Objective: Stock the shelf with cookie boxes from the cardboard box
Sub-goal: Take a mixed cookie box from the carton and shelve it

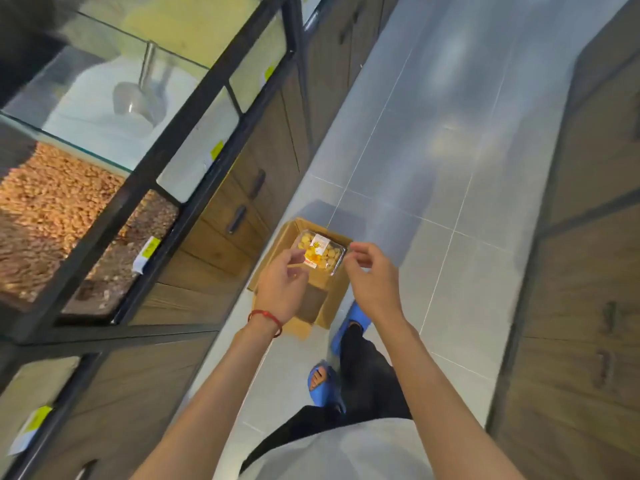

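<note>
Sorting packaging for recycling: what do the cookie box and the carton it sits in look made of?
Cookie box: clear, glossy plastic, apparently; cookies show through the lid, edges glint, paper-looking label on top. Cardboard box: brown matte cardboard, plain unprinted walls and flaps.

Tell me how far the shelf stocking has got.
Done: no stocked shelf is in view, so progress cannot be judged. In hand: nothing; the left hand and right hand hover empty over the cardboard box on the floor. Left: at least the one clear cookie box in it, not yet lifted or shelved.
</note>
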The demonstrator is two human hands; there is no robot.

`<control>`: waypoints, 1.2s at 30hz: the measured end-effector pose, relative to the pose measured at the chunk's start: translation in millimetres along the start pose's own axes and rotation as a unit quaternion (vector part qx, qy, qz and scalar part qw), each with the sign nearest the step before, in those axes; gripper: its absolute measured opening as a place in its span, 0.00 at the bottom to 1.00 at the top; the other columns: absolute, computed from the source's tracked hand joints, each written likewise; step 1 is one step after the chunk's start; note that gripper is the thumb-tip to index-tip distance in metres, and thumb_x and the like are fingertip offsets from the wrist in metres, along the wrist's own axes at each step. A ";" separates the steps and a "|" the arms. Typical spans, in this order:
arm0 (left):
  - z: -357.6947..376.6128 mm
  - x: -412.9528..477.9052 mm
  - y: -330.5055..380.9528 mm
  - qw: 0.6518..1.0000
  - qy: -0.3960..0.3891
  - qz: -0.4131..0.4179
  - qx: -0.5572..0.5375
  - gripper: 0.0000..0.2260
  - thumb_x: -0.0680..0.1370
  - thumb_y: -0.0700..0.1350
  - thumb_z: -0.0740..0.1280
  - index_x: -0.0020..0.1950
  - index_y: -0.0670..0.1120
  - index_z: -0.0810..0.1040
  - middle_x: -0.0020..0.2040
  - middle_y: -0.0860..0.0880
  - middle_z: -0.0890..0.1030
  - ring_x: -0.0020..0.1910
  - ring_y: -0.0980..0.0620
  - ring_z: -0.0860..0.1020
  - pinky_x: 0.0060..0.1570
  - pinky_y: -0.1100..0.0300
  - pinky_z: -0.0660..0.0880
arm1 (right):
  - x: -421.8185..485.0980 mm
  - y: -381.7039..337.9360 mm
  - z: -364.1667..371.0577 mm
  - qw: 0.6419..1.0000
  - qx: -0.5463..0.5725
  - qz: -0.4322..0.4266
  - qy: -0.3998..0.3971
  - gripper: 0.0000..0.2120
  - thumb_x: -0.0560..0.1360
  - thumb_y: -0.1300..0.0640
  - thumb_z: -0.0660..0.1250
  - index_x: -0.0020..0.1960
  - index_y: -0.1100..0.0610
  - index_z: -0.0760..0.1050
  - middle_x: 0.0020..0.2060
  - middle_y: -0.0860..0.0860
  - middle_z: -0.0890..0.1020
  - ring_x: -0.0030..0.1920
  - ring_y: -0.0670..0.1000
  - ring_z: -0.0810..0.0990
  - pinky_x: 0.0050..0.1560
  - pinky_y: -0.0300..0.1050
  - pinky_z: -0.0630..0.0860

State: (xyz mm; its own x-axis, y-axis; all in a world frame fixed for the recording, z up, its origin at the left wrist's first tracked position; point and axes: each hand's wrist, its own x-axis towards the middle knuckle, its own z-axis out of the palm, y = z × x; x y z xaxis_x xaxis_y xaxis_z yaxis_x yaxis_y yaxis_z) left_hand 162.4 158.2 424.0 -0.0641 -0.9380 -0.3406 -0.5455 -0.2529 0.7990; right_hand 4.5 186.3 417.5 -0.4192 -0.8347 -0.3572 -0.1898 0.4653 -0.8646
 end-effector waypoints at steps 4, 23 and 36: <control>-7.9 42.5 -14.7 0.999 -0.005 -0.041 0.007 0.15 0.79 0.37 0.64 0.65 0.44 0.77 0.58 0.50 0.80 0.49 0.60 0.77 0.49 0.74 0.70 | 46.7 7.2 25.5 0.999 -0.002 0.030 -0.030 0.10 0.80 0.56 0.66 0.60 0.52 0.79 0.52 0.48 0.83 0.53 0.47 0.81 0.54 0.40 0.79; 123.5 344.2 -294.6 0.959 -0.158 -0.215 0.094 0.15 0.78 0.36 0.63 0.64 0.43 0.76 0.56 0.47 0.80 0.51 0.54 0.76 0.54 0.66 0.71 | 299.9 260.6 228.3 0.965 -0.048 0.252 -0.058 0.17 0.78 0.52 0.68 0.66 0.53 0.74 0.59 0.49 0.81 0.59 0.52 0.79 0.65 0.51 0.75; 243.8 498.1 -476.4 0.964 -0.170 -0.181 0.097 0.28 0.76 0.63 0.65 0.71 0.50 0.69 0.64 0.50 0.77 0.58 0.51 0.78 0.54 0.56 0.75 | 384.3 446.3 351.6 0.948 -0.124 0.283 0.081 0.47 0.78 0.41 0.68 0.83 0.59 0.43 0.82 0.55 0.46 0.81 0.58 0.45 0.78 0.48 0.44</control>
State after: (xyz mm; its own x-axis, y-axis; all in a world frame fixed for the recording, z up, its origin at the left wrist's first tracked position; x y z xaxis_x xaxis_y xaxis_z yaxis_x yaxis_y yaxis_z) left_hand 186.6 -130.8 -247.1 -0.0915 -0.6564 -0.7489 -0.7278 -0.4692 0.5002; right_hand 70.9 -30.4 -230.0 -0.6426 -0.3841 -0.6629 -0.0889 0.8968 -0.4335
